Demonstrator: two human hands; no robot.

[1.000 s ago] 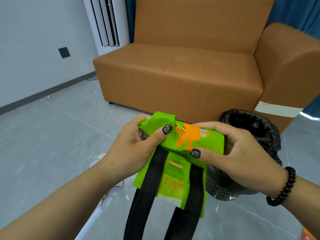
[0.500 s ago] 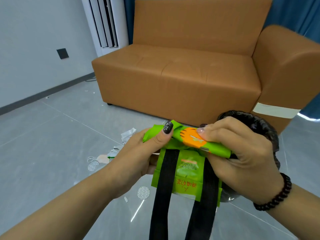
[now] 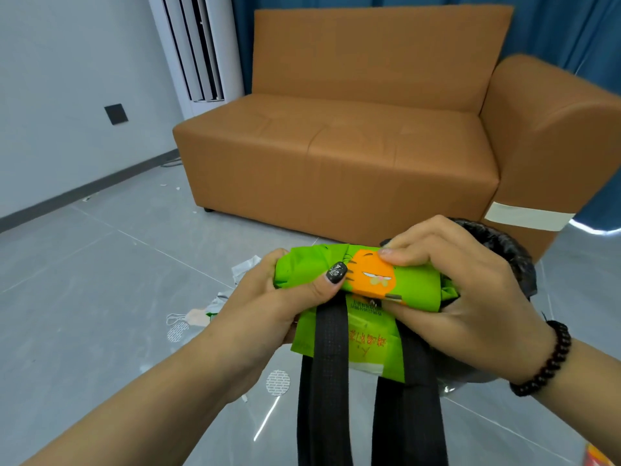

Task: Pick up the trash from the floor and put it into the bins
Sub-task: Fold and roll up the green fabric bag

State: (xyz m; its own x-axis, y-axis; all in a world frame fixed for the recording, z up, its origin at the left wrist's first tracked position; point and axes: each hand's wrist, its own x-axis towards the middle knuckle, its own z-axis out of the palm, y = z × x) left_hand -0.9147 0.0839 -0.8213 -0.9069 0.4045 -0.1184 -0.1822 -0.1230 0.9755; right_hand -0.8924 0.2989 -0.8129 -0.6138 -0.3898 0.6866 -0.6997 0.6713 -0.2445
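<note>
I hold a green fabric bag (image 3: 413, 284) with an orange cartoon print, rolled into a bundle in front of me. My left hand (image 3: 268, 307) grips its left end, thumb on top. My right hand (image 3: 470, 297) grips the right end, fingers curled over the roll. Two black straps (image 3: 326, 381) hang down from the bag. Behind my right hand stands a bin with a black liner (image 3: 504, 243), mostly hidden. On the floor to the left lie scraps of trash: a white wrapper (image 3: 245, 265), a face mask (image 3: 193, 317) and a round white pad (image 3: 278, 383).
An orange sofa (image 3: 336, 156) fills the space ahead, its arm at the right. A white standing air conditioner (image 3: 198, 48) is in the back left corner. Grey tiled floor (image 3: 84, 280) stretches to the left wall.
Both hands have rolled the green bag tighter; less of it hangs below. My view has shifted, bringing the floor scraps on the left into sight.
</note>
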